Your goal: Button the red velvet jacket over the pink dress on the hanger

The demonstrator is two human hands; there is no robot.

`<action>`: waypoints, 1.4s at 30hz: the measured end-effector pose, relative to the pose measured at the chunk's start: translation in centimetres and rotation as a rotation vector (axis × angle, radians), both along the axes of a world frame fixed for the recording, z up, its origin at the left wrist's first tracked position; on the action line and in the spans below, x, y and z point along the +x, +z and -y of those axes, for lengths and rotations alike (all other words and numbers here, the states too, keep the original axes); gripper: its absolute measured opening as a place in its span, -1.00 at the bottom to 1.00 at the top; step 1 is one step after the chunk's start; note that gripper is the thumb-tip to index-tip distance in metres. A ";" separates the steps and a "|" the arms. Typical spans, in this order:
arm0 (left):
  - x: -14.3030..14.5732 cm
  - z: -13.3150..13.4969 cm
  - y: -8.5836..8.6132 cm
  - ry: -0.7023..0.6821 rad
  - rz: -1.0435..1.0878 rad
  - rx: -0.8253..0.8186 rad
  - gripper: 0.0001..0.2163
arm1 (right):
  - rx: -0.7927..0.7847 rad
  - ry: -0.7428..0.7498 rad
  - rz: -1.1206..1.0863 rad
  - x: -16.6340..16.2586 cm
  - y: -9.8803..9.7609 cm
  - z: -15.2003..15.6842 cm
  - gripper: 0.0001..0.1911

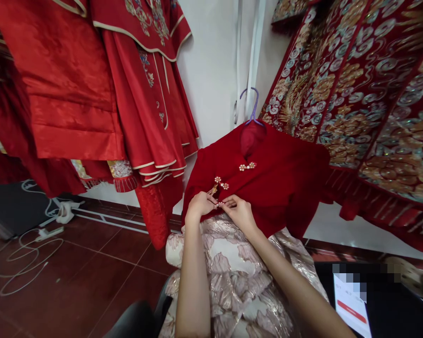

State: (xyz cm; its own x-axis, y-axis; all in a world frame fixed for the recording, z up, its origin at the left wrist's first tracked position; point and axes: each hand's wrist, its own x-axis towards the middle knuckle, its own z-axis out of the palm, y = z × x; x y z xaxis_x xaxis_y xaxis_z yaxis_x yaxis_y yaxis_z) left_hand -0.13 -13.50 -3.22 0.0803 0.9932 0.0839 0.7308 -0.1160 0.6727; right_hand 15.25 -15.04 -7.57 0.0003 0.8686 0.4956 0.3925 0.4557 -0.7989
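Note:
A dark red jacket [278, 173] on a purple hanger [253, 105] spreads out in front of me, its lower part over a shiny pale floral fabric [229, 267]. Two flower-shaped pearl fastenings show on it: an upper one [247, 166] and a middle one [222, 183], with a small gold ornament hanging beside the middle one. My left hand [201, 205] and my right hand [238, 211] meet lower down at a third pearl fastening [219, 204]. Both pinch it between fingertips, which partly cover it.
Red garments [141, 94] hang at the left, and a heavily embroidered red garment [359, 98] hangs at the right. White cables [31, 253] lie on the tiled floor [88, 281]. A phone [350, 305] with a lit screen rests on a dark surface at lower right.

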 end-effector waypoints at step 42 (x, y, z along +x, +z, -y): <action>0.7 0.3 0.3 -0.085 0.051 -0.042 -0.83 | -0.237 0.209 -0.112 4.0 -0.5 1.8 -0.65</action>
State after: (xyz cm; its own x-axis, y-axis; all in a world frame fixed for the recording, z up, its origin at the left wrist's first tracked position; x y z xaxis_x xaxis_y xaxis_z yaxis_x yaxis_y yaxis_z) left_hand 0.58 -13.77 -2.93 0.1611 0.9857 0.0490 0.6840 -0.1473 0.7145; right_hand 19.27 -16.87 -8.07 -0.1472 0.9466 0.2867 0.2141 0.3135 -0.9251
